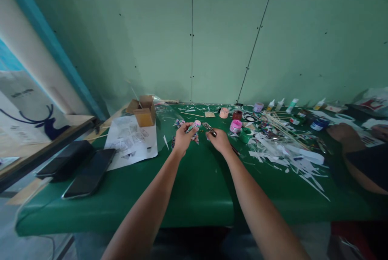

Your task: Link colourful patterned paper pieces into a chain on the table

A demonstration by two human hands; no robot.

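Pink piece [197,123] between curled left fingers [185,126]

My left hand [182,138] holds a pink thing [197,123]. My right hand [220,141] holds a tool [209,127] near it, over the green table [200,187].

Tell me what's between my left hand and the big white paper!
In the head view, a white sliver lies on the green table between your left hand and the white paper, with small colourful bits beside the hand.
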